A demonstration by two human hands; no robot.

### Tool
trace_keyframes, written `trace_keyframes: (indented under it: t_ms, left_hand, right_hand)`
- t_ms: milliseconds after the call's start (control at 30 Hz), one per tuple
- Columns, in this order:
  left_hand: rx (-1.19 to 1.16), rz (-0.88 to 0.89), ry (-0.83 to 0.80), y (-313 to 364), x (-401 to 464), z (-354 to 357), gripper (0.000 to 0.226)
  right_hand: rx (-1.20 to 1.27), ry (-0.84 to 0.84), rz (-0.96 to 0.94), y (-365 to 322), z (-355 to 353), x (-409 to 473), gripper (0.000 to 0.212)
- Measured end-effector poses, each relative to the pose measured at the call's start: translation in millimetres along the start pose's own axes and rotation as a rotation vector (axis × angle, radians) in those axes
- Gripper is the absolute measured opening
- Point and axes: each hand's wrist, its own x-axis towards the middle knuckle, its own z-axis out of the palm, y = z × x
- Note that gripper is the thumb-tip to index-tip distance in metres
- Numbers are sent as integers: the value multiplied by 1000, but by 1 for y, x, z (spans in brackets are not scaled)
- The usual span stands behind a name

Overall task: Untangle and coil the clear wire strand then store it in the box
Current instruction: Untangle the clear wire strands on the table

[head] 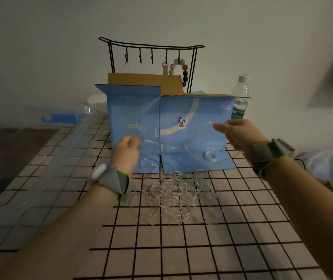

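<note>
In the lower half of the frame a worktop (pixel 181 255) covered in pale pink cloth with a black grid pattern runs up toward the wall. At its centre lies a loose tangled heap of clear thin wire strand (pixel 173 197), spread over several grid squares, with loops rising from it toward both hands. Both forearms enter from the bottom corners, each wearing a grey wrist strap with yellow-green edging.

The left hand (pixel 126 152), just left of centre, has its fingers curled and pinches a part of the strand between thumb and fingertips. The right hand (pixel 240 134), right of centre and a little higher, is also curled, pinching another part of the strand; a length of it sags in a curve between the two hands.

Just behind the heap stands an open light blue cardboard box (pixel 141 110) printed with "ddg", its brown inner flaps raised at the top. A small white ring of tape (pixel 211 156) sits against its lower right front.

On the left of the frame is a large clear plastic storage bin with blue latches (pixel 46 142). Behind the box a black wire hook rack (pixel 151 47) holds a string of coloured beads (pixel 182 71), and a clear plastic water bottle with a white cap (pixel 241 93) stands to the box's right.
</note>
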Motion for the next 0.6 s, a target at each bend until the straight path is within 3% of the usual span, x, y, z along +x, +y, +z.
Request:
trace_keyframes:
  t_ms: [133,233,333,400,467,600]
  left_hand:
    - [-338,-164,74,3,3,0,33]
    - [-404,-214,120,2,6,-1,33]
    - [-443,-274,97,-1,11,-6,29]
    - [-462,-319,36,1,12,-9,24]
    - [-472,-341,24,2,13,-9,32]
    - [-462,-260,121,2,16,-8,33]
  right_hand:
    - [523,-9,114,14,-11,9,33]
    - [1018,-90,168,23,-16,11,30]
    - [1359,-123,76,31,-21,14,21]
    - [1440,-183,-14,31,-22,14,14]
    - [1410,-260,-34,29,-19,14,18]
    - [1047,-178,37,18,-14,15,19]
